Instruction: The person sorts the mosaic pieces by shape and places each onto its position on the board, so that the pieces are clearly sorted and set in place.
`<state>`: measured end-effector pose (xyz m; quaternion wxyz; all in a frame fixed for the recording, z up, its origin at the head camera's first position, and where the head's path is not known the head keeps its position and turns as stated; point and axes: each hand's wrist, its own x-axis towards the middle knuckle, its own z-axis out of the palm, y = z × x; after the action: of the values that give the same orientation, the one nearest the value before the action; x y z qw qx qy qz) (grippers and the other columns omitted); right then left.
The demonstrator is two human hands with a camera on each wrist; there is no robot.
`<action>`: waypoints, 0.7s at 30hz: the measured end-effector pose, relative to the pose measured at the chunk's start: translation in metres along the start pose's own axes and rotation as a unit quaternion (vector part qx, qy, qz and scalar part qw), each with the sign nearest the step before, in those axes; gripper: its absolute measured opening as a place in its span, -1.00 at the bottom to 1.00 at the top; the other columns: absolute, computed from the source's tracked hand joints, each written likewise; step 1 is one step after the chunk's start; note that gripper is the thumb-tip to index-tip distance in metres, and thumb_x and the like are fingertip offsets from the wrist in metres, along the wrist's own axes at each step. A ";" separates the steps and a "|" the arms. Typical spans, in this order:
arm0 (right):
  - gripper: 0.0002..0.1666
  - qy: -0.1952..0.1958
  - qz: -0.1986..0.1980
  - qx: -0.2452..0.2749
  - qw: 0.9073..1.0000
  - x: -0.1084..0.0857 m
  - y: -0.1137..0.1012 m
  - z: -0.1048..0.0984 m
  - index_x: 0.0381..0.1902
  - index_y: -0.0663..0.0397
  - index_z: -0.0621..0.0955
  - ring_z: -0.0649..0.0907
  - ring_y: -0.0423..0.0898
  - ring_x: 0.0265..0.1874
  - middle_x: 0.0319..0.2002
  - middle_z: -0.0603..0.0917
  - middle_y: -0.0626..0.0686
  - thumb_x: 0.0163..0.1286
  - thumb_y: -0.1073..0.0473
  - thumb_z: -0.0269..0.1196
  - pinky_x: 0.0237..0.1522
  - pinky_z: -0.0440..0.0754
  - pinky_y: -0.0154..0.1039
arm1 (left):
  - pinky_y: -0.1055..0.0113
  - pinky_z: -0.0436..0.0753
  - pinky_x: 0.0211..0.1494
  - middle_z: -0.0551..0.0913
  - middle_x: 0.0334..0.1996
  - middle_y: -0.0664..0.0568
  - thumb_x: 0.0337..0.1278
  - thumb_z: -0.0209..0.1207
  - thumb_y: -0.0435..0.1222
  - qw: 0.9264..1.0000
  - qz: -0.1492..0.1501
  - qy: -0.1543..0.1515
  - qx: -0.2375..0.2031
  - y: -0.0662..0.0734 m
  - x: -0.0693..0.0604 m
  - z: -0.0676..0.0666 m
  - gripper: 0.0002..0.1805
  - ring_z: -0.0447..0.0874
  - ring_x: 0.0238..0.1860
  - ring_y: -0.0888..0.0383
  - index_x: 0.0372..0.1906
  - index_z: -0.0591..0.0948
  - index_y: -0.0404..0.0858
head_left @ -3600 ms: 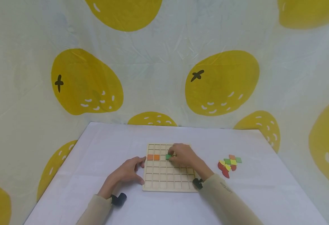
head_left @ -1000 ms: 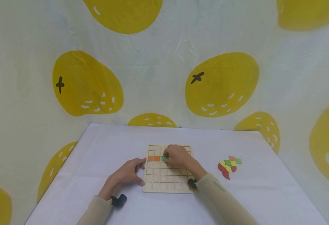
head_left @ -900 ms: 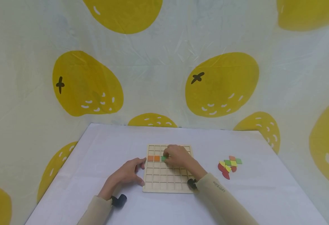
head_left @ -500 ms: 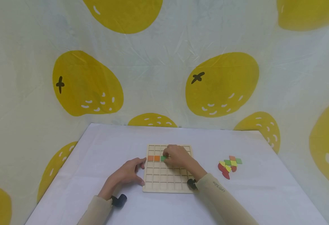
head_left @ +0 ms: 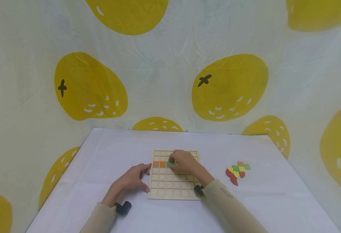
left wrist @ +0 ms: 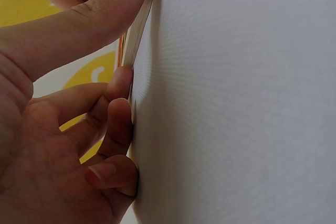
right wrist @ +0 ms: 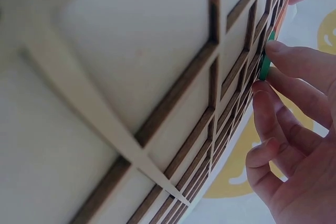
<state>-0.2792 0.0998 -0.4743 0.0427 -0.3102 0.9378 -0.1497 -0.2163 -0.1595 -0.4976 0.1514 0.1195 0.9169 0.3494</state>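
A square wooden grid board (head_left: 169,185) lies on the white table. Two orange tiles (head_left: 159,164) sit side by side in one row at its left. In the cell just right of them is a green square tile (head_left: 168,164), pinched between thumb and finger of my right hand (head_left: 185,161). The right wrist view shows that green tile (right wrist: 266,59) tilted on edge by the camera angle, at the fingertips. My left hand (head_left: 132,177) touches the board's left side, thumb near the front corner and index finger farther back. In the left wrist view, thumb and fingertips meet the board edge (left wrist: 137,32).
Right of the board lies a loose group of tiles: green squares (head_left: 247,166), an orange square (head_left: 240,163), yellow pieces (head_left: 241,169) and red rounded pieces (head_left: 233,180). A curtain with yellow fruit prints (head_left: 230,87) hangs behind the table (head_left: 118,139).
Since the earliest frame, my right hand has moved slightly left, bringing the green tile from one cell away to directly beside the orange tiles. My left hand has stayed at the board's edge.
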 end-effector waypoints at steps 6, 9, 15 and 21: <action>-0.77 0.001 -0.003 0.007 1.000 0.000 0.001 0.001 -0.09 0.07 0.79 0.71 -0.06 -0.15 -0.18 0.75 -0.01 0.32 0.14 0.42 -0.09 0.68 -0.07 | 0.32 0.39 -0.17 0.52 -0.20 0.21 -0.45 0.70 -0.24 1.000 0.001 0.002 0.000 0.000 0.000 0.001 0.17 0.40 -0.17 0.16 0.50 0.42 -0.26; -0.77 -0.003 -0.005 0.017 1.000 0.000 0.001 0.000 -0.09 0.08 0.79 0.71 -0.06 -0.13 -0.17 0.75 -0.01 0.32 0.16 0.42 -0.08 0.68 -0.06 | 0.32 0.39 -0.17 0.52 -0.20 0.21 -0.44 0.70 -0.24 1.000 -0.001 0.002 -0.001 0.000 0.000 0.001 0.17 0.40 -0.17 0.16 0.50 0.42 -0.26; -0.78 -0.017 0.004 0.035 0.999 0.001 0.001 -0.004 -0.08 0.12 0.79 0.70 -0.04 -0.12 -0.17 0.74 0.01 0.34 0.20 0.41 -0.02 0.67 -0.03 | 0.31 0.39 -0.16 0.52 -0.20 0.21 -0.45 0.71 -0.25 1.000 0.001 0.004 -0.004 0.000 0.000 0.000 0.17 0.39 -0.17 0.16 0.50 0.42 -0.27; -0.79 -0.026 0.010 0.044 0.999 0.004 0.002 -0.004 -0.09 0.10 0.80 0.71 -0.04 -0.09 -0.17 0.77 -0.01 0.33 0.21 0.41 0.05 0.66 -0.03 | 0.31 0.38 -0.16 0.52 -0.21 0.20 -0.45 0.71 -0.25 1.000 0.002 0.003 -0.004 0.000 0.000 0.000 0.17 0.39 -0.17 0.16 0.50 0.42 -0.27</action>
<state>-0.2839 0.0997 -0.4714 0.0822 -0.3029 0.9319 -0.1818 -0.2162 -0.1595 -0.4982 0.1483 0.1194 0.9159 0.3534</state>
